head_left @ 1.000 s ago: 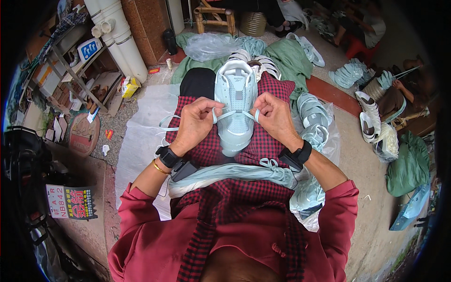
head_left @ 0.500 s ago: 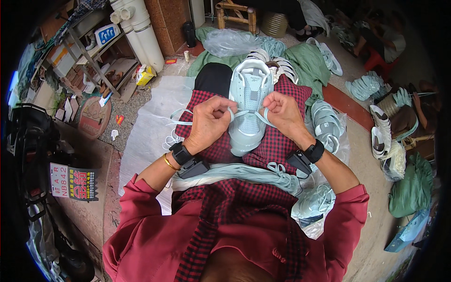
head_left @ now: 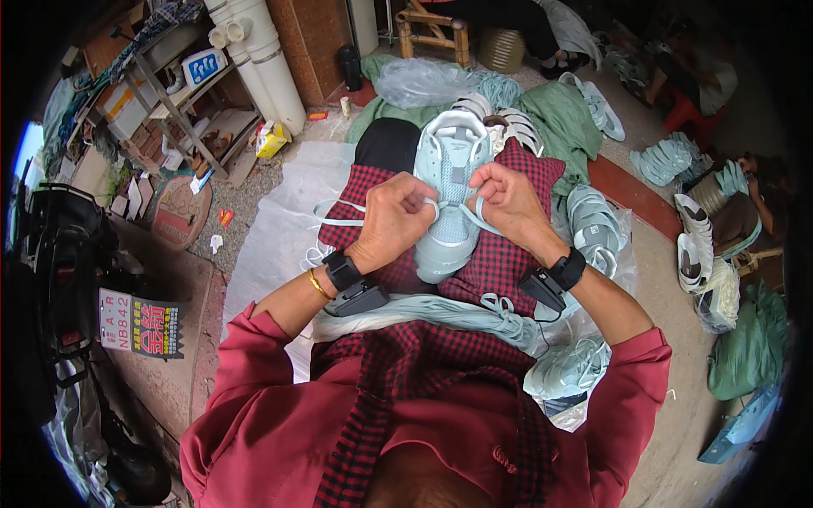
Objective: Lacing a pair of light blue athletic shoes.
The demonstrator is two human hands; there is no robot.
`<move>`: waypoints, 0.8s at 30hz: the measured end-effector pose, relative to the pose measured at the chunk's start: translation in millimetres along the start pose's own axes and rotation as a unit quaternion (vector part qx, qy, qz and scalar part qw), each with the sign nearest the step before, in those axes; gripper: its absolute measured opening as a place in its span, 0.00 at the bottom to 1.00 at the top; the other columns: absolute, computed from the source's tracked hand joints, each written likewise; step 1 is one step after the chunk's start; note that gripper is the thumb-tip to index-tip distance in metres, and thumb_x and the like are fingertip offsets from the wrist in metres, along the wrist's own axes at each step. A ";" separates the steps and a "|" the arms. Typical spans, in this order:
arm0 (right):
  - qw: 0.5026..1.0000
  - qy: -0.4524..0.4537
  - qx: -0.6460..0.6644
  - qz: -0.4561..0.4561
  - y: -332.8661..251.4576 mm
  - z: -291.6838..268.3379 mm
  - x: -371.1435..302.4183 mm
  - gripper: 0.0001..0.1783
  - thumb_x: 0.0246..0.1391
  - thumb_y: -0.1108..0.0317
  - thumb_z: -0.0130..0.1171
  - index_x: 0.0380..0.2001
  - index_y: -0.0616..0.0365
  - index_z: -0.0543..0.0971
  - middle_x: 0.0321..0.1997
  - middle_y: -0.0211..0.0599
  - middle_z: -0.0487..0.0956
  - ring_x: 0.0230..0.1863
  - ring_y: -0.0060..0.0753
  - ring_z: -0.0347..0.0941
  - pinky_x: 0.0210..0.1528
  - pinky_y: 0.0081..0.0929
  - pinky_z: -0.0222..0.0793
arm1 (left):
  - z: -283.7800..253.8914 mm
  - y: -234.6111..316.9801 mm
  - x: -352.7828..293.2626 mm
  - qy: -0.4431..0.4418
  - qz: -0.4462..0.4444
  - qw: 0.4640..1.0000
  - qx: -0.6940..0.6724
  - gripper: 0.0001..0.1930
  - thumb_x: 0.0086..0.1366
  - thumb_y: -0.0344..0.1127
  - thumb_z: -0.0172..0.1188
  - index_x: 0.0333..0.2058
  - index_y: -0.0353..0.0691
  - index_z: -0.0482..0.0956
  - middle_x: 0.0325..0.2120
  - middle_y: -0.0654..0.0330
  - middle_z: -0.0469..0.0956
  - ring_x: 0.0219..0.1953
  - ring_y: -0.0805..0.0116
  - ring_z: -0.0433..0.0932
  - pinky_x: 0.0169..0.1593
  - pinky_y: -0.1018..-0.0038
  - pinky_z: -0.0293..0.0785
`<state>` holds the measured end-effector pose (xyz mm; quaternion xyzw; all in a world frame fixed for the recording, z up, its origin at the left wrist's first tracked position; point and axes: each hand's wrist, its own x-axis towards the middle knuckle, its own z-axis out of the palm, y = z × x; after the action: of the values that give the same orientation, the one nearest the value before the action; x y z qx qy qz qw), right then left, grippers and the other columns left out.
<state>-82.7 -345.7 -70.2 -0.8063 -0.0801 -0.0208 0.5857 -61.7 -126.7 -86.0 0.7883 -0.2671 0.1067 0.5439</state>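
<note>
A pale blue sneaker (head_left: 446, 251) rests on my lap, its toe toward me and its heel opening away. One light blue shoelace (head_left: 340, 222) crosses over the front of the shoe's tongue. At the left side of the shoe, my left hand (head_left: 395, 218) is closed in a pinch on that lace, whose loose end trails out to the left. My right hand (head_left: 511, 201) pinches the lace on the other side, thumb and forefinger together. A bundle of pale laces (head_left: 423, 317) lies across my waist over the checked apron.
Sneakers (head_left: 593, 222) stand in a row to my right. Striped white shoes (head_left: 514, 127) and green cloth (head_left: 559, 110) are just beyond my knees. A metal shelf (head_left: 182, 100) and a parked motorbike (head_left: 68, 288) stand on the left. Other people sit farther off.
My left hand has moved right, closer to the shoe's middle, still pinching the lace. My right hand has barely shifted. The view has moved slightly.
</note>
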 end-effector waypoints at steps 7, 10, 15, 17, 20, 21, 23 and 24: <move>0.835 -0.077 -0.452 -0.305 -47.0 -15.8 2.8 0.21 0.38 0.78 0.66 0.40 0.59 0.77 0.37 0.36 0.72 0.41 0.35 0.70 0.42 0.34 0.70 | -31.1 15.0 35.1 -0.163 0.241 0.939 0.184 0.19 0.49 0.21 0.59 0.43 0.36 0.76 0.39 0.52 0.67 0.39 0.52 0.74 0.41 0.66 0.75; 0.790 -0.157 -0.498 -0.321 -58.6 -19.7 20.1 0.19 0.36 0.71 0.68 0.37 0.60 0.78 0.41 0.40 0.69 0.49 0.45 0.64 0.49 0.40 0.68 | -34.9 20.8 61.7 -0.337 0.276 0.873 0.217 0.17 0.47 0.25 0.62 0.38 0.38 0.73 0.39 0.52 0.67 0.44 0.48 0.72 0.49 0.59 0.71; 0.730 -0.283 -0.570 -0.249 -63.4 -18.4 29.9 0.14 0.39 0.66 0.68 0.32 0.61 0.82 0.39 0.40 0.71 0.50 0.44 0.63 0.52 0.42 0.68 | -43.4 17.0 82.6 -0.375 0.276 0.850 0.246 0.15 0.46 0.29 0.66 0.34 0.38 0.76 0.32 0.55 0.70 0.40 0.51 0.73 0.44 0.60 0.69; 0.750 -0.254 -0.537 -0.291 -57.5 -23.4 32.8 0.11 0.41 0.67 0.66 0.30 0.59 0.84 0.38 0.37 0.71 0.50 0.43 0.63 0.51 0.43 0.67 | -47.5 24.3 94.4 -0.429 0.263 0.819 0.275 0.13 0.45 0.31 0.70 0.31 0.39 0.78 0.29 0.57 0.72 0.39 0.54 0.74 0.42 0.62 0.66; 0.833 -0.286 -0.420 -0.221 -53.5 -31.2 37.8 0.08 0.41 0.68 0.63 0.29 0.53 0.85 0.36 0.33 0.70 0.49 0.40 0.64 0.48 0.46 0.61 | -48.1 15.4 111.3 -0.472 0.269 0.801 0.252 0.15 0.45 0.37 0.75 0.31 0.40 0.81 0.28 0.59 0.73 0.38 0.57 0.75 0.42 0.63 0.63; 0.831 -0.281 -0.424 -0.223 -51.9 -30.8 39.2 0.08 0.41 0.68 0.63 0.29 0.53 0.85 0.36 0.33 0.70 0.49 0.40 0.64 0.48 0.46 0.61 | -49.9 14.6 115.2 -0.499 0.261 0.789 0.245 0.16 0.46 0.38 0.75 0.32 0.40 0.82 0.28 0.59 0.73 0.38 0.57 0.75 0.43 0.63 0.63; 0.842 -0.266 -0.397 -0.251 -50.8 -26.3 38.0 0.07 0.44 0.64 0.65 0.28 0.53 0.85 0.36 0.32 0.71 0.49 0.39 0.64 0.47 0.44 0.60 | -52.2 15.3 116.5 -0.520 0.252 0.783 0.232 0.16 0.49 0.42 0.74 0.33 0.40 0.83 0.28 0.60 0.73 0.37 0.59 0.75 0.45 0.64 0.61; 0.835 -0.255 -0.410 -0.263 -47.8 -25.3 38.4 0.10 0.47 0.59 0.67 0.29 0.54 0.85 0.35 0.32 0.71 0.48 0.39 0.64 0.46 0.43 0.59 | -54.9 14.7 112.1 -0.503 0.280 0.785 0.231 0.17 0.50 0.44 0.73 0.33 0.41 0.82 0.28 0.60 0.73 0.37 0.60 0.74 0.46 0.65 0.60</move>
<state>-50.7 -351.3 -12.4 -0.8978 -0.4202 0.0015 0.1320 30.6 -114.6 -1.6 0.7229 -0.6792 -0.0983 0.0804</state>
